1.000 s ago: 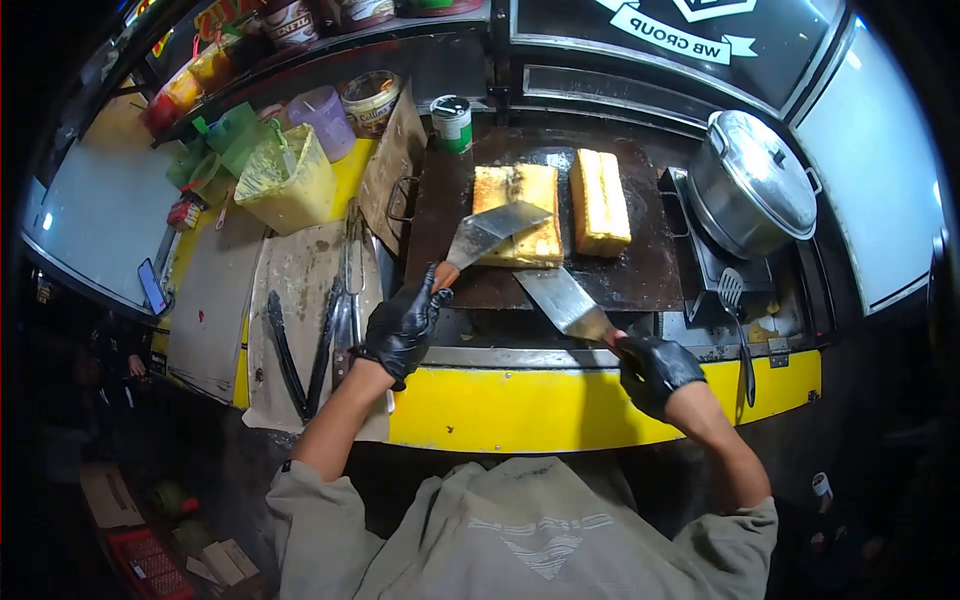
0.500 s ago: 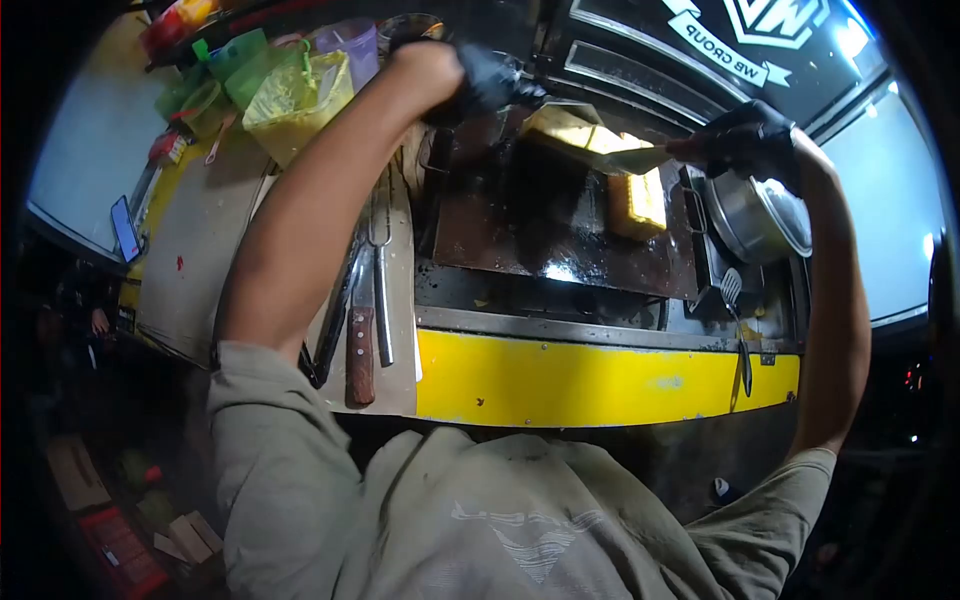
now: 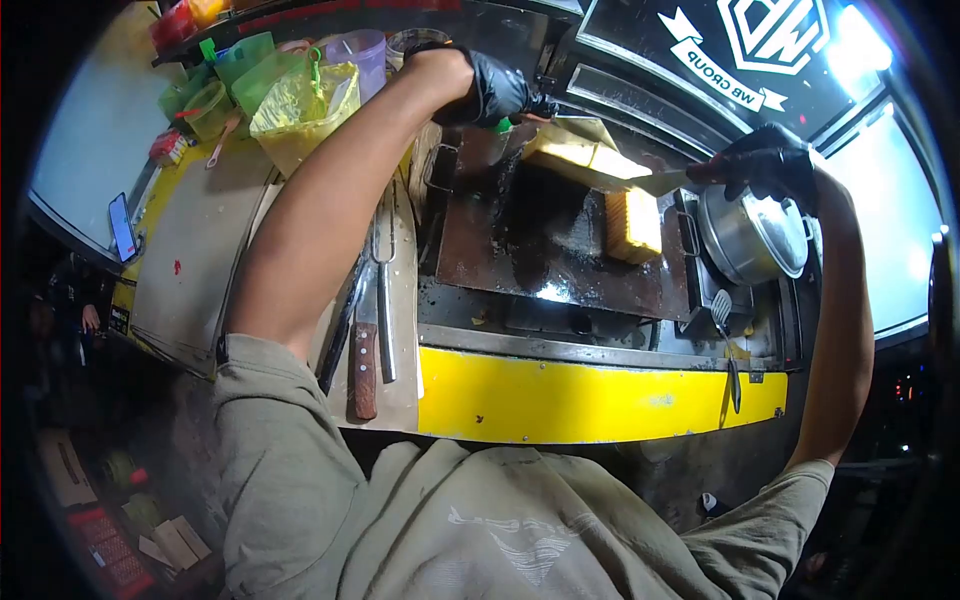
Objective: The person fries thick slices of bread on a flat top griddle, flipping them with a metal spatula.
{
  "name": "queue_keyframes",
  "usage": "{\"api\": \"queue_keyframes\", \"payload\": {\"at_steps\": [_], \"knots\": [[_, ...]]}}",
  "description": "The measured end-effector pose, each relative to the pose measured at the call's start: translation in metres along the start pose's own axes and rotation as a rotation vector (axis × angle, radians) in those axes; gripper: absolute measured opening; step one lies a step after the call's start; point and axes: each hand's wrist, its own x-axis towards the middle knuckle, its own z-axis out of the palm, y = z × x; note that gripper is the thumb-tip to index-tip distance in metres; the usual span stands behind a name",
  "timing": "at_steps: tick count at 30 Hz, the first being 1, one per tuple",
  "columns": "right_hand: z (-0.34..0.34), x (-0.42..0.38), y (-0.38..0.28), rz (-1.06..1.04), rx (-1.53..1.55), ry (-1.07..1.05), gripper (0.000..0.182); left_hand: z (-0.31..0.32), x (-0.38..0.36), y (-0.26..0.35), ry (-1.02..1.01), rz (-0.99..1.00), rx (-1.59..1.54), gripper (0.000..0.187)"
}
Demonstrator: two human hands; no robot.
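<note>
Wearing a black glove, my left hand (image 3: 497,92) is closed round the handle of a flat metal spatula (image 3: 585,128) at the back of the dark griddle (image 3: 490,235). My right hand (image 3: 765,165), gloved too, grips a second spatula (image 3: 660,181) by its handle. Between the two blades lies a row of yellow bread (image 3: 580,160), raised over the griddle. Another block of yellow bread (image 3: 632,226) stands on the griddle just in front, near its right side.
A lidded metal pot (image 3: 745,235) is right of the griddle, with a slotted turner (image 3: 722,315) in front. Left are a wood-handled knife (image 3: 364,372), a long fork (image 3: 384,290), a yellow-smeared tub (image 3: 300,125) and a phone (image 3: 123,227).
The view has shifted slightly. Both hands still hold the spatulas at the bread row, and my left hand shows more clearly, a little further right.
</note>
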Motion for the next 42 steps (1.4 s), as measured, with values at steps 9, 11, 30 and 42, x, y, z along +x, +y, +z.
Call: {"api": "queue_keyframes", "payload": {"at_steps": [9,11,30,42], "knots": [[0.139,-0.087,0.025,-0.333,0.082,0.018,0.018,-0.025,-0.152,0.089,-0.141,0.152,-0.944,0.029],[0.169,-0.118,0.032,-0.283,0.168,0.012,0.02,-0.06,-0.187,0.116,-0.254,-0.111,-1.054,0.037],[0.319,-0.123,0.071,0.174,1.413,0.268,0.036,-0.004,-0.255,0.241,-0.055,-1.155,-1.582,0.042],[0.284,-0.034,0.051,-0.059,1.17,0.101,0.036,-0.005,-0.241,0.23,-0.184,-1.212,-1.8,0.051]]}}
